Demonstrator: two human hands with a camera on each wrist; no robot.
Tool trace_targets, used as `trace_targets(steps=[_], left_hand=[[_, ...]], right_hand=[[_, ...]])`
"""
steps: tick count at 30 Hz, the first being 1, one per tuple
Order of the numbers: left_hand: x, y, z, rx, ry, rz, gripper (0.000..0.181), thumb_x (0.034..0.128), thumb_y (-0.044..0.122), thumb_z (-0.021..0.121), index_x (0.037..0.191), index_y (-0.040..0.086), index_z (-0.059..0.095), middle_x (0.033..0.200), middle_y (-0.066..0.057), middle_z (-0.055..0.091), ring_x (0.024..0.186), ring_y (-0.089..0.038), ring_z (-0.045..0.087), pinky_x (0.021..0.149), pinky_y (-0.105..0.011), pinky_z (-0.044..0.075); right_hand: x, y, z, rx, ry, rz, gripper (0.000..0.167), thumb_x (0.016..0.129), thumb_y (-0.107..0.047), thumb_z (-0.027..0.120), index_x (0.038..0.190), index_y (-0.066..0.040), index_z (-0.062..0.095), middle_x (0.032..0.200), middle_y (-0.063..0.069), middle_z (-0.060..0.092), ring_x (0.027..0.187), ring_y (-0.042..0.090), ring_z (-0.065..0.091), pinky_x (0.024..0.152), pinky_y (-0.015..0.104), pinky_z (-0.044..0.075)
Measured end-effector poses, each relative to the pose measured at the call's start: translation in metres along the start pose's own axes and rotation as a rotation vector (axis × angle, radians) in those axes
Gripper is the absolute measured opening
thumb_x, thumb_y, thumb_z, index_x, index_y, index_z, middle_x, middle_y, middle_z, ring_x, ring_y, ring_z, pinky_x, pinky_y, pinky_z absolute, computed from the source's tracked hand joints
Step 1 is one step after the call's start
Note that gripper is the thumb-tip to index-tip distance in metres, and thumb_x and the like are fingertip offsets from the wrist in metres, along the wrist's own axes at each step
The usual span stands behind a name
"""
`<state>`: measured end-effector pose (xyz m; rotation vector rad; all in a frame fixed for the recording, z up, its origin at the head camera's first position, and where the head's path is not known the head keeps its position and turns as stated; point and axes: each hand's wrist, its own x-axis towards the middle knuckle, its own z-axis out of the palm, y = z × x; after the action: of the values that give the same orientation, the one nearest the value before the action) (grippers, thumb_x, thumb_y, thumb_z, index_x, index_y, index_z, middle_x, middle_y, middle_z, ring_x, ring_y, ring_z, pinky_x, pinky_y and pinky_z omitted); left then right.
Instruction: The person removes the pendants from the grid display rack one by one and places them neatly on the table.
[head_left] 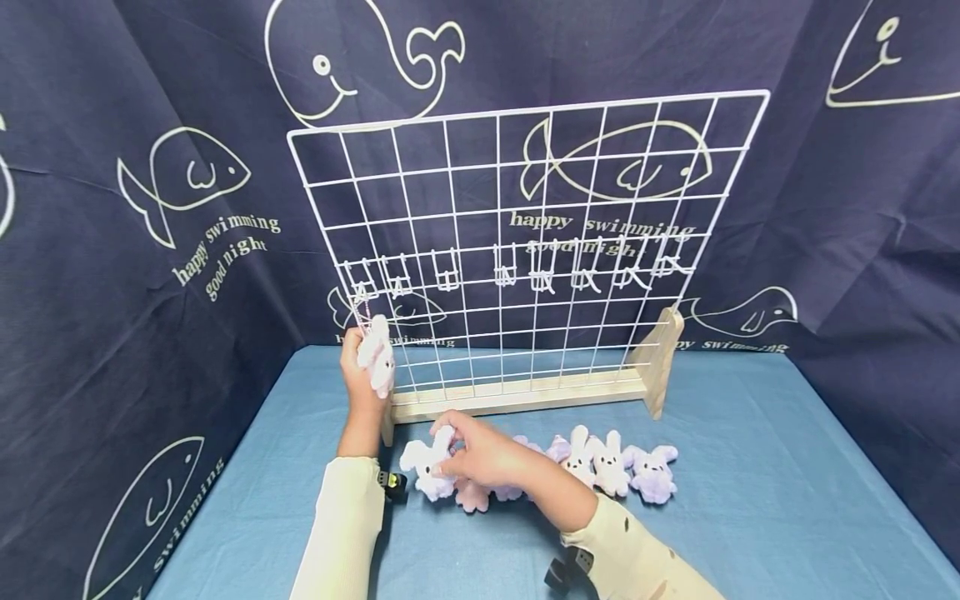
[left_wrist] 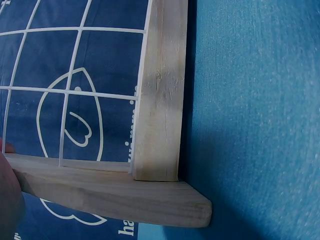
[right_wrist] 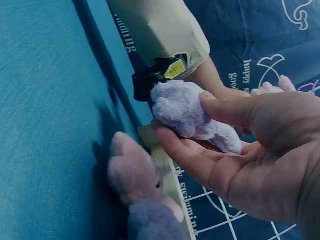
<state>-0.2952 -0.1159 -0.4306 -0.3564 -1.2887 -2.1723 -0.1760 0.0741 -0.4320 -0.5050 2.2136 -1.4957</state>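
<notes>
At the left end of the white wire grid (head_left: 472, 212), my left hand (head_left: 358, 367) grips the edge of the stand; its fingers are mostly hidden. In the left wrist view only part of this hand (left_wrist: 10, 205) shows, against the wooden side piece (left_wrist: 110, 197). A pale pink plush bunny (head_left: 377, 367) hangs by a beaded loop from the leftmost hook (head_left: 363, 287), in front of that hand. My right hand (head_left: 487, 454) pinches a pale lavender plush bunny (right_wrist: 182, 110) between thumb and fingers, raised off the table in the right wrist view.
A row of several plush bunnies, pink, lavender and white, lies before the stand, with a lavender one (head_left: 651, 475) at the right end. Several white hooks (head_left: 542, 279) line the grid. The wooden base (head_left: 517, 398) stands on the blue tablecloth (head_left: 787, 467).
</notes>
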Motion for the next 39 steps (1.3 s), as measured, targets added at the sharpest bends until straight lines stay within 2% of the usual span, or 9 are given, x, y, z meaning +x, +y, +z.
trace_targets(steps=[2,6,11,16,23,31,35,39], left_hand=[[0.000,-0.001,0.000,-0.029,-0.009,-0.003,0.020,0.1046,0.020,0.062,0.086,0.017,0.058,0.071,0.010,0.052,0.053,0.002,0.044,0.046,-0.011,0.034],[0.001,-0.002,-0.001,-0.062,-0.020,-0.003,0.024,0.1004,0.030,0.070,0.086,0.016,0.058,0.071,0.010,0.053,0.053,0.002,0.045,0.046,-0.011,0.035],[0.001,-0.002,-0.002,-0.008,-0.009,0.005,0.020,0.1045,0.021,0.063,0.086,0.016,0.059,0.071,0.010,0.053,0.054,0.002,0.045,0.047,-0.011,0.036],[0.002,0.000,-0.001,0.004,0.003,-0.001,0.021,0.1057,0.012,0.056,0.086,0.016,0.058,0.073,0.009,0.053,0.055,0.001,0.045,0.047,-0.011,0.036],[0.001,0.001,0.000,0.004,0.011,-0.007,0.022,0.1054,0.014,0.059,0.084,0.017,0.057,0.072,0.010,0.052,0.054,0.002,0.044,0.047,-0.011,0.035],[-0.001,0.003,0.001,-0.006,-0.006,-0.012,0.020,0.1050,0.018,0.061,0.085,0.017,0.057,0.074,0.010,0.053,0.054,0.003,0.045,0.047,-0.010,0.035],[-0.001,0.003,0.001,-0.012,-0.006,-0.011,0.020,0.1052,0.015,0.059,0.085,0.016,0.057,0.073,0.010,0.053,0.053,0.002,0.045,0.046,-0.010,0.035],[-0.001,0.003,0.001,-0.020,-0.011,-0.008,0.022,0.1048,0.019,0.062,0.084,0.016,0.056,0.069,0.010,0.052,0.051,0.002,0.045,0.045,-0.011,0.035]], right_hand=[[0.001,0.002,0.001,-0.025,-0.010,0.000,0.042,0.093,-0.008,0.077,0.129,-0.009,0.055,0.088,0.015,0.068,0.056,0.023,0.066,0.044,0.036,0.055],[0.004,0.006,0.001,-0.094,0.003,-0.017,0.042,0.092,-0.007,0.079,0.127,-0.006,0.056,0.097,0.010,0.065,0.066,0.016,0.067,0.052,0.028,0.055],[0.007,0.011,-0.001,-0.080,-0.013,-0.013,0.040,0.091,-0.005,0.079,0.123,-0.006,0.056,0.099,0.010,0.066,0.066,0.016,0.067,0.053,0.024,0.054],[0.008,0.012,-0.002,-0.097,-0.034,-0.019,0.038,0.090,-0.006,0.080,0.120,-0.005,0.057,0.087,0.007,0.064,0.063,0.013,0.061,0.050,0.023,0.050],[0.009,0.012,0.001,-0.090,-0.054,0.015,0.033,0.090,-0.006,0.080,0.114,-0.008,0.058,0.080,0.005,0.065,0.055,0.014,0.061,0.046,0.026,0.052],[0.008,0.012,0.005,-0.110,-0.032,0.001,0.033,0.088,-0.005,0.082,0.113,-0.007,0.060,0.072,0.004,0.060,0.054,0.014,0.058,0.047,0.025,0.050],[0.008,0.012,0.007,-0.100,-0.049,0.029,0.032,0.089,-0.004,0.080,0.112,-0.008,0.058,0.071,0.005,0.060,0.048,0.015,0.058,0.041,0.029,0.050],[0.009,0.012,0.008,-0.099,-0.066,0.060,0.030,0.091,-0.003,0.079,0.110,-0.009,0.056,0.069,0.007,0.059,0.043,0.015,0.056,0.036,0.030,0.048]])
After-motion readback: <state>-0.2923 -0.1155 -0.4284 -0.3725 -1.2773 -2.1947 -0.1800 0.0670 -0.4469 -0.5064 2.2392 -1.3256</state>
